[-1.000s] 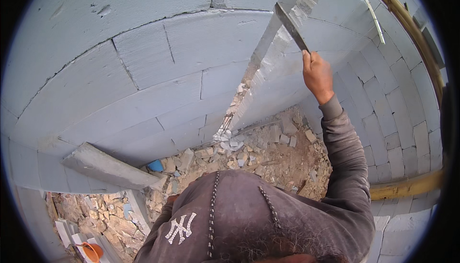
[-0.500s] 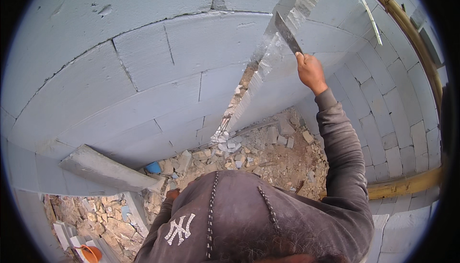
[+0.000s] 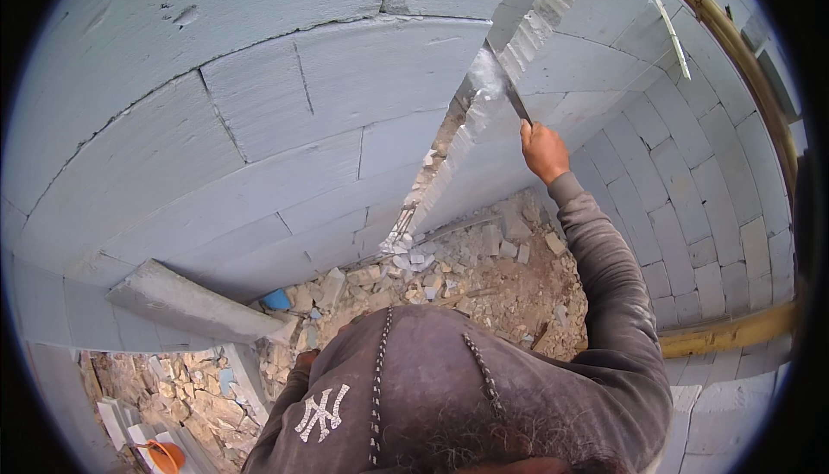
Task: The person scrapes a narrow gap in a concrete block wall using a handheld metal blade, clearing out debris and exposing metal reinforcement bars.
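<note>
My right hand (image 3: 544,150) is raised and grips the handle of a flat metal blade (image 3: 496,81). The blade lies against the rough end of a grey block wall (image 3: 458,180), where two walls meet at a gap. Pale dust covers the blade. My right sleeve (image 3: 617,301) is dark grey and stretches up to the hand. Only a small brownish part of my left hand (image 3: 304,358) peeks out beside my dark hooded top (image 3: 414,396), and its fingers are hidden.
Broken block pieces and rubble (image 3: 484,275) cover the ground below the gap. A long loose grey block (image 3: 190,306) leans at the left wall's foot, next to a blue scrap (image 3: 276,300). An orange bucket (image 3: 164,455) sits lower left. A yellow wooden beam (image 3: 730,331) crosses the right wall.
My right hand and the blade have slid down and a little to the left along the wall's end. Nothing else has moved.
</note>
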Demonstrator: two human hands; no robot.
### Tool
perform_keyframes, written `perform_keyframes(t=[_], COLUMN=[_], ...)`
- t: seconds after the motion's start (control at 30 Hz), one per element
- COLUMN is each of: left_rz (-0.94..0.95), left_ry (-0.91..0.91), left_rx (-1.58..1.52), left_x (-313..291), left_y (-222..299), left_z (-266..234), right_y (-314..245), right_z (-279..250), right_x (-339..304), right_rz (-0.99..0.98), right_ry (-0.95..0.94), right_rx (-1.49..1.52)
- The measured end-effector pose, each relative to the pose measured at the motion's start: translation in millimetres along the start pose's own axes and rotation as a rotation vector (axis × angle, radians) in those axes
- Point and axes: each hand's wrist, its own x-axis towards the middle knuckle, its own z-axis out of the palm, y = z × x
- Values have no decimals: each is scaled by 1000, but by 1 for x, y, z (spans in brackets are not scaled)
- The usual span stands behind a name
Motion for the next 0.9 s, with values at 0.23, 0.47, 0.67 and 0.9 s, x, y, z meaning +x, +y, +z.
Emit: perform_keyframes(t=[0.23, 0.47, 0.67, 0.9], left_rz=[-38, -72, -19, -79], left_ry=[37, -63, 48, -8], left_rx=[-64, -56, -152, -93], left_x=[5, 2, 20, 16], left_y=[2, 19, 43, 49], left_z=[-5, -8, -7, 7], right_y=[-45, -72, -7, -56], right_z=[-66, -166, 15, -108], right_x=[5, 29, -3, 26], right_rz=[-172, -389, 39, -287], right_ry=[308, 987, 9, 514], right_rx=[101, 575, 24, 295])
